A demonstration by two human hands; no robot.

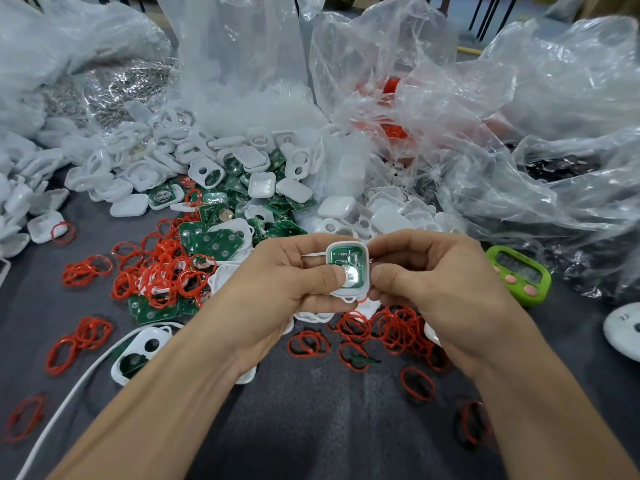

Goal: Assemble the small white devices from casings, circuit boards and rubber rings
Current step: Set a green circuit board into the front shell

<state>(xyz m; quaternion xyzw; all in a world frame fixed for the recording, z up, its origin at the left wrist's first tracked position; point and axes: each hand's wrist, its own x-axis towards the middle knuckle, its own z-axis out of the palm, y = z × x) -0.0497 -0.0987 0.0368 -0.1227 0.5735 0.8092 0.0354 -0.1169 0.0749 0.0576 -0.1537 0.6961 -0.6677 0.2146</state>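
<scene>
Both hands hold one white casing (pixel 364 251) above the table, with a green circuit board (pixel 349 258) seated inside it. My left hand (pixel 287 282) grips the casing from the left, its thumb pressing on the board's silver coin cell (pixel 350 274). My right hand (pixel 433 282) pinches the casing's right edge. A bit of red ring (pixel 362 299) shows just under the casing. Loose red rubber rings (pixel 162 268) lie scattered on the table, loose green boards (pixel 214 240) lie behind them, and white casings (pixel 263 183) are heaped further back.
Clear plastic bags (pixel 485 116) crowd the back and right. A green timer (pixel 519 273) sits right of my right hand. A white round object (pixel 623 332) is at the right edge. A white cable (pixel 69 396) and a casing with board (pixel 142 351) lie at the left on the dark cloth (pixel 311 427).
</scene>
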